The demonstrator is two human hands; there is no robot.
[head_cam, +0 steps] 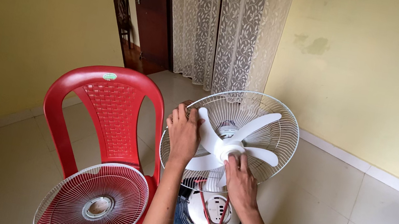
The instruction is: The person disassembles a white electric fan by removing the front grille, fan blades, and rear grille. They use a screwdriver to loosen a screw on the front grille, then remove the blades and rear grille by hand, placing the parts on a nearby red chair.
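Observation:
A white fan with its front guard off stands before me, its rear wire guard [281, 123] round and tilted up. The white blade set [260, 127] sits on the hub. My left hand [183, 133] grips the left rim of the rear guard and a blade there. The fingers of my right hand [240, 181] rest on the white hub cap [231, 153] at the centre. The fan's white base [211, 212] with a red cord [208, 217] lies below between my forearms.
A red plastic chair [106, 109] stands at the left with the detached white front guard [93, 203] leaning on its seat. Yellow walls, lace curtains [227, 27] and a brown door [148, 11] are behind. Pale tiled floor [343, 200] spreads to the right.

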